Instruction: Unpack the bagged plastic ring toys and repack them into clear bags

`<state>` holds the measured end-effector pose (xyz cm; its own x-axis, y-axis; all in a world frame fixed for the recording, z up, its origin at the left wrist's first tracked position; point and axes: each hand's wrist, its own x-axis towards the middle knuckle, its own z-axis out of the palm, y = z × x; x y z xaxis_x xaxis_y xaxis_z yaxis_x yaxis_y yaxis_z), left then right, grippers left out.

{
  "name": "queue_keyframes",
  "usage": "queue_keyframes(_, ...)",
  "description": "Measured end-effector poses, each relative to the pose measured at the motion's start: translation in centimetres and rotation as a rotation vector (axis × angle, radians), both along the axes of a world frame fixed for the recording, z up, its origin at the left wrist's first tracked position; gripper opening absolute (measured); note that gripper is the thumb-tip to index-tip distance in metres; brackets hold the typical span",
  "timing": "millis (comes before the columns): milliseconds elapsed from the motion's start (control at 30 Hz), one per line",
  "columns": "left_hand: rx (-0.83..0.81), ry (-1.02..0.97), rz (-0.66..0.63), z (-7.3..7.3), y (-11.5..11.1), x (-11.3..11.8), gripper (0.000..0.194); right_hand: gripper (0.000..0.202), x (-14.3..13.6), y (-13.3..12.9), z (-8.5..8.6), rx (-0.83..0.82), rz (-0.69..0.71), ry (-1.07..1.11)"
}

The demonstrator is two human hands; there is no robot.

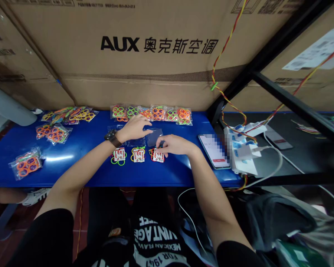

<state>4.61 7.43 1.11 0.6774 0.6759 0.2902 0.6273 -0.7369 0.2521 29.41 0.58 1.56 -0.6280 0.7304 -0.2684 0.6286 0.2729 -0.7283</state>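
My left hand (136,129) reaches over the blue table with thumb and fingers apart, above flat clear plastic bags (136,142) and just in front of the back row of packs. Another clear bag (155,135) lies between my two hands. My right hand (174,144) has its fingers curled at the top of a white and red card (159,155) lying on coloured rings; whether it grips anything is hidden. To the left lie two similar sets, a card on yellow rings (139,155) and a card on green rings (119,154).
Filled packs of coloured rings (157,112) line the table's back. More packs lie at left, including orange rings (28,165). A phone (213,151) and a power strip (243,148) with cables stand right. A large carton (158,74) rises behind.
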Motion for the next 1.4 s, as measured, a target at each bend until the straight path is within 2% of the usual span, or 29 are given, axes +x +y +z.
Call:
queue_keyframes(133,0.03,0.083,-0.037,-1.2,1.1,1.4,0.019,0.032,0.4,0.3,-0.2,-0.058,0.004,0.05)
queue_keyframes(267,0.049,0.047,-0.075,-0.5,0.3,1.9,0.022,0.037,0.9,0.7,-0.1,-0.164,0.064,0.114)
queue_keyframes(433,-0.148,-0.251,-0.071,1.5,-0.9,1.6,0.014,0.037,1.6,0.6,0.6,-0.236,0.135,0.263)
queue_keyframes(600,-0.305,-0.564,0.032,2.8,-1.6,-0.1,0.008,0.038,1.8,0.3,0.9,-0.254,0.157,0.397)
queue_keyframes(733,-0.349,-0.684,0.164,2.9,-2.7,-2.1,0.005,0.039,1.1,0.3,0.6,-0.116,0.071,0.588)
queue_keyframes(867,-0.307,-0.744,0.251,2.8,-4.5,-3.9,0.005,0.029,-1.1,0.1,1.0,0.229,-0.103,0.772)
queue_keyframes(967,-0.279,-0.778,0.257,2.4,-5.6,-4.9,0.005,0.014,-3.0,-0.2,2.0,0.541,-0.251,0.711)
queue_keyframes(1033,-0.279,-0.826,0.252,2.0,-6.1,-5.2,0.007,0.009,-4.0,-0.2,2.6,0.655,-0.29,0.636)
queue_keyframes(1167,-0.326,-0.932,0.205,0.9,-6.8,-5.4,0.009,0.014,-5.0,0.8,2.6,0.593,-0.189,0.552)
queue_keyframes(1267,-0.364,-0.978,0.17,0.4,-7.2,-5.2,0.006,0.018,-5.2,1.7,1.7,0.48,-0.124,0.586)
queue_keyframes(1400,-0.457,-1.02,0.146,0.0,-7.5,-4.7,0.006,0.018,-5.6,1.8,0.3,0.387,-0.129,0.648)
